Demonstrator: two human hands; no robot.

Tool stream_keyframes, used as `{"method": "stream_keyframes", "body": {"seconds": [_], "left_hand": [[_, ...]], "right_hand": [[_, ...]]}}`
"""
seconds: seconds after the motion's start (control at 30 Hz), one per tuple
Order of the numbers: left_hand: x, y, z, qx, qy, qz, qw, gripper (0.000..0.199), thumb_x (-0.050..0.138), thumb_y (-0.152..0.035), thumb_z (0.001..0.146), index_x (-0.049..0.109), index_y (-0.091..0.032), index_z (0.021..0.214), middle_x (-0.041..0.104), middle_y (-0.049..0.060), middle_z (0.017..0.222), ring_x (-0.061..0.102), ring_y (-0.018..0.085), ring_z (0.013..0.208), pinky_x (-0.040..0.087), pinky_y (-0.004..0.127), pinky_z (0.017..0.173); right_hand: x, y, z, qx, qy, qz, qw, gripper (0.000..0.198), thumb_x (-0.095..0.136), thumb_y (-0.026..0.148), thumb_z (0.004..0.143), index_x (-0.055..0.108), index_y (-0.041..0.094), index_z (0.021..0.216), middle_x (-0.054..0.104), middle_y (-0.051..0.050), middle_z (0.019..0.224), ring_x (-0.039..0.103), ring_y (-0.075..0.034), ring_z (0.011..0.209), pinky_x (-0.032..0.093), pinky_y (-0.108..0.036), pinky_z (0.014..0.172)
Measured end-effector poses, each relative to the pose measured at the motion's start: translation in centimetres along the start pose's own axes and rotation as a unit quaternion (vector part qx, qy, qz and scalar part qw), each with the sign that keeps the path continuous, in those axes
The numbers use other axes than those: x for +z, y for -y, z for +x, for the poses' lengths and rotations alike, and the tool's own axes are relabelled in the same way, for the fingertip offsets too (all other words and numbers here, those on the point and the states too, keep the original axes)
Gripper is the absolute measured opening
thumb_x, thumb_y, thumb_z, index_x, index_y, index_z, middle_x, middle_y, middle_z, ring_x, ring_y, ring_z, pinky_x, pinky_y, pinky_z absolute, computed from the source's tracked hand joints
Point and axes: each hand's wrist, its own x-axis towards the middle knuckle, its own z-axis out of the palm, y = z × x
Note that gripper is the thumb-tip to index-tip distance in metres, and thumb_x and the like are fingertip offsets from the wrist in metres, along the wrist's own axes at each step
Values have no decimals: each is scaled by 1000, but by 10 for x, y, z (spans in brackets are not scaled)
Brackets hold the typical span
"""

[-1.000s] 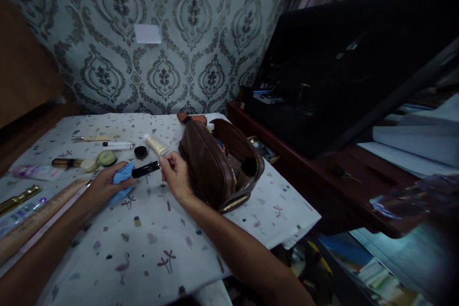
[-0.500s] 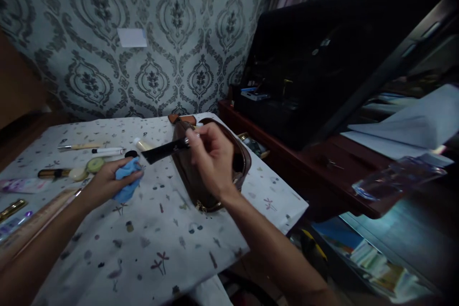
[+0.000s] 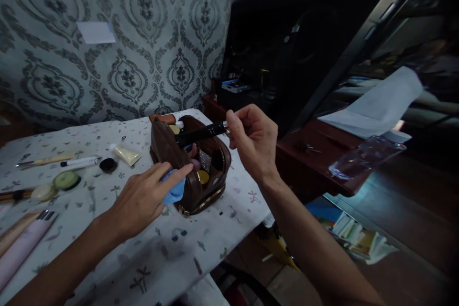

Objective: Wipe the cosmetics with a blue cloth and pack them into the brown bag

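Observation:
My right hand (image 3: 253,141) pinches a slim black cosmetic tube (image 3: 204,133) by its silver end. The tube's other end lies over the mouth of the brown bag (image 3: 167,146), whose top stands unzipped. Inside the bag I see a yellow round item (image 3: 202,177), a silvery glittery item (image 3: 205,160) and other small things partly hidden. My left hand (image 3: 143,196) is closed on a crumpled blue cloth (image 3: 175,190), with its fingers at the bag's near left rim.
Left on the patterned tablecloth lie a cream tube (image 3: 126,155), a black round lid (image 3: 108,165), a green round container (image 3: 66,180), brushes (image 3: 46,160) and a pink tube (image 3: 27,248). A large black screen (image 3: 287,52) stands right, beside a clear plastic case (image 3: 366,155).
My right hand has moved right and lifted, bringing the black tube over the bag. My left hand has carried the blue cloth right, up to the bag. The view has turned right.

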Motion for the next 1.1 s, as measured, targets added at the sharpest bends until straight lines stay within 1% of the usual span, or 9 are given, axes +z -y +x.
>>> {"method": "stream_keyframes", "body": {"seconds": [0.1, 0.17, 0.23, 0.3, 0.4, 0.57, 0.7, 0.87, 1.1], "left_hand": [[4, 0, -1, 7, -49, 0, 999, 78, 43, -2, 70, 40, -23, 145, 59, 11, 106, 59, 25, 93, 43, 22, 49], [5, 1, 0, -2, -79, 0, 997, 76, 43, 0, 69, 46, -24, 141, 56, 15, 119, 57, 30, 107, 44, 22, 48], [5, 2, 2, -3, -82, -11, 997, 77, 42, 3, 66, 50, -25, 137, 50, 15, 136, 50, 33, 124, 50, 23, 53], [4, 4, 5, 11, -66, -30, 997, 78, 40, 5, 64, 51, -23, 135, 47, 14, 144, 44, 33, 133, 57, 29, 64], [5, 9, 7, 25, -51, -60, 997, 76, 40, 5, 63, 53, -21, 133, 52, 13, 140, 47, 33, 131, 60, 40, 78], [12, 10, 5, 18, -84, -93, 992, 61, 43, 1, 74, 54, -22, 129, 56, 14, 133, 50, 34, 125, 58, 47, 81], [18, 6, 2, 1, -102, -115, 988, 52, 43, -3, 85, 52, -24, 131, 54, 14, 133, 47, 33, 128, 57, 48, 84], [20, 1, 0, -21, -116, -146, 982, 46, 42, -7, 90, 51, -27, 130, 53, 12, 134, 47, 32, 129, 55, 48, 88], [22, -1, 0, -40, -115, -163, 979, 48, 40, -5, 91, 49, -30, 132, 53, 11, 135, 46, 32, 131, 55, 50, 88]], "right_hand": [[-1, -4, -4, 9, 1, 16, 1000, 32, 59, 47, 92, 51, 22, 75, 45, 5, 60, 43, -10, 51, 34, -25, 48], [1, -4, -6, 6, 3, 25, 1000, 30, 59, 46, 92, 51, 22, 76, 46, 5, 61, 44, -10, 52, 35, -25, 49], [3, -2, -8, -2, 6, 24, 1000, 29, 59, 46, 93, 51, 22, 78, 48, 5, 62, 45, -10, 52, 36, -25, 49], [4, 0, -9, -10, 8, 15, 1000, 29, 59, 47, 92, 52, 22, 79, 48, 4, 63, 46, -10, 53, 36, -25, 50], [3, 5, -10, -24, -1, 3, 1000, 30, 59, 48, 92, 52, 22, 79, 48, 5, 62, 45, -10, 53, 36, -25, 49], [-7, 6, -5, -49, -32, -29, 998, 30, 57, 48, 93, 52, 23, 78, 47, 4, 61, 45, -11, 54, 35, -25, 50], [-8, -5, 0, -54, 36, -115, 991, 29, 57, 44, 93, 52, 21, 76, 48, 4, 60, 44, -11, 54, 34, -25, 53], [0, -23, 0, -48, 133, -223, 964, 21, 55, 37, 92, 56, 20, 79, 56, 1, 62, 49, -13, 56, 34, -25, 57], [6, -33, -1, -31, 161, -269, 949, 21, 54, 39, 93, 59, 20, 84, 60, -1, 64, 54, -15, 58, 33, -26, 58]]}}
